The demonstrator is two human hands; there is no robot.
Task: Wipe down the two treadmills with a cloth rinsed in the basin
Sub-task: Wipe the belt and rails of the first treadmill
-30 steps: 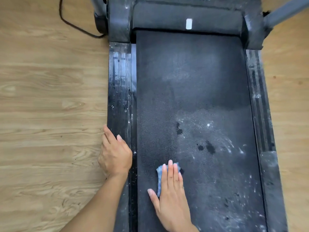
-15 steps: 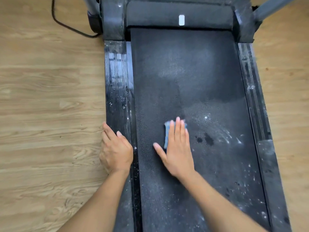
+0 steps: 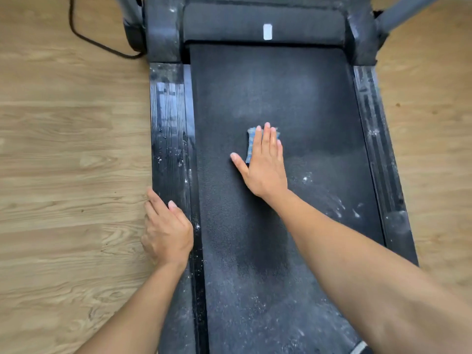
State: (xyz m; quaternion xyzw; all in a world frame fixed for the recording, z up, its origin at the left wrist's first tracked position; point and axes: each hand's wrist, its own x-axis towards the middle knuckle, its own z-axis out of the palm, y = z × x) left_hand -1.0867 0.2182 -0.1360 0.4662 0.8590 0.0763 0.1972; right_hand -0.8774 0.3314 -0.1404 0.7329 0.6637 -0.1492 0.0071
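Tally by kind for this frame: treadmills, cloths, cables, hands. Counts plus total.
Black treadmill: 1
Blue cloth: 1
Black cable: 1
Bare hands: 2 (left hand, right hand)
Total: 5

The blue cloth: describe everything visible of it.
The cloth is small, light blue with paler mottling, apparently soft fabric bunched into a pad. It lies flat on the black treadmill belt, near its middle. The right hand presses on it with straight fingers, covering most of it; only its left edge and far corners show. Wetness cannot be told.
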